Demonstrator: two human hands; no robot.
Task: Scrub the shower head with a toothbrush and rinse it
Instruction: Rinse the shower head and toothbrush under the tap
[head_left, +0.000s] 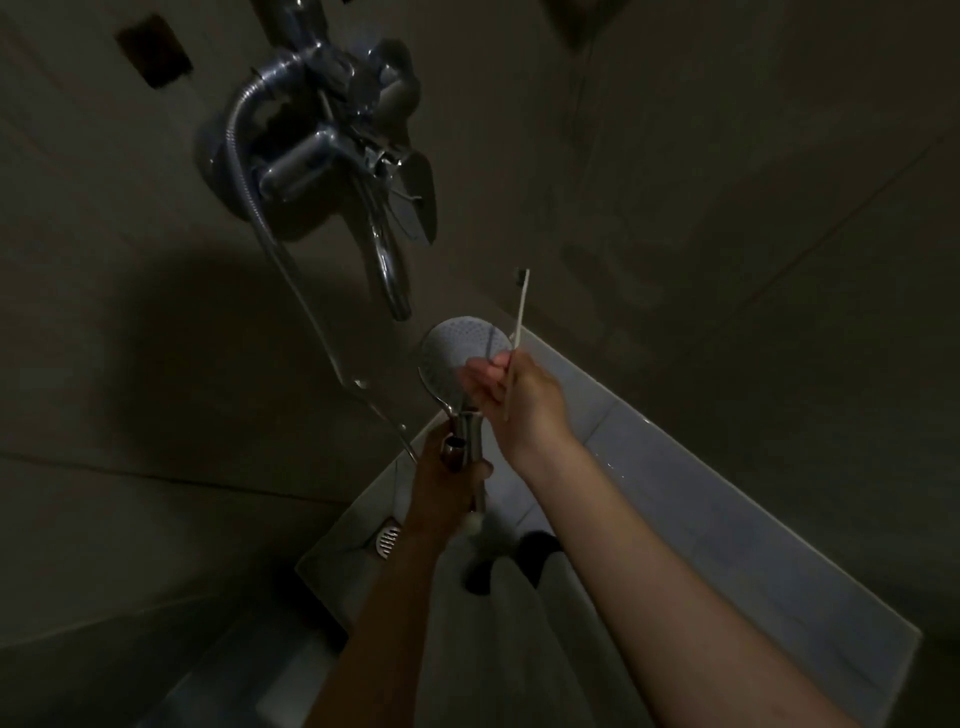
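Note:
A round chrome shower head (457, 345) faces me, its white nozzle plate turned up, just below the tap spout. My left hand (447, 483) grips its handle from below. My right hand (514, 400) pinches a thin white toothbrush (519, 312) by the handle, bristle end pointing up and away from the nozzle plate. The fingers of my right hand overlap the lower right of the shower head. A metal hose (291, 280) runs from the handle up to the mixer.
A chrome wall mixer with lever and curved spout (343, 156) hangs on the dark tiled wall above. A floor drain (388, 540) sits in the light tiled floor below my left wrist. A pale ledge (675, 467) runs along the right.

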